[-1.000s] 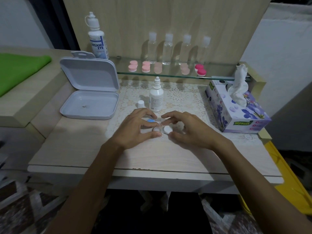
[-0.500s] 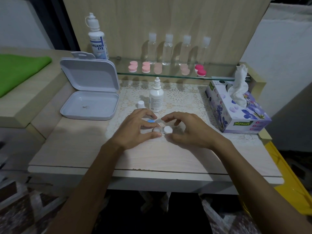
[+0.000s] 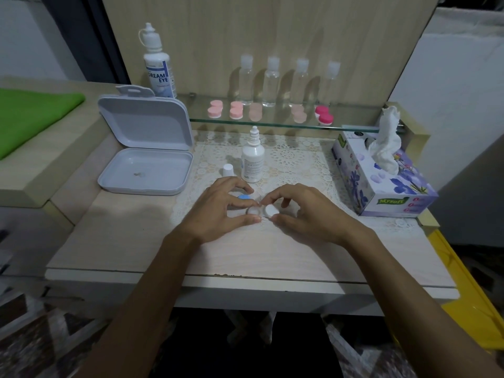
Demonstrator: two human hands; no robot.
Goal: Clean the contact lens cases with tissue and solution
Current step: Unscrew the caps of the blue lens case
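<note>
1. Left hand (image 3: 218, 211) curled, thumb and fingers pinching the left well of the lens case (image 3: 255, 210).
2. Right hand (image 3: 305, 214) curled, thumb and forefinger pinching the white cap (image 3: 272, 210) on the case's right well.
3. Case sits on the lace mat (image 3: 294, 159) at table (image 3: 122, 241) centre, between both hands.
4. Blue cap (image 3: 244, 197) lies just behind the case, under the left fingers.
5. Small bottle (image 3: 253, 159) upright on the mat behind the hands, uncapped; its white lid (image 3: 228, 169) stands just left of it.
6. Tissue box (image 3: 381, 181) at right of the mat, one tissue sticking up.
7. Open grey box (image 3: 147, 148) at left, lid up.
8. Glass shelf (image 3: 272, 122) at back: big bottle (image 3: 158, 64) on the left, four clear bottles (image 3: 272, 80), pink cases (image 3: 236, 110) in a row.
9. Green cloth (image 3: 32, 113) on the far left ledge.
</note>
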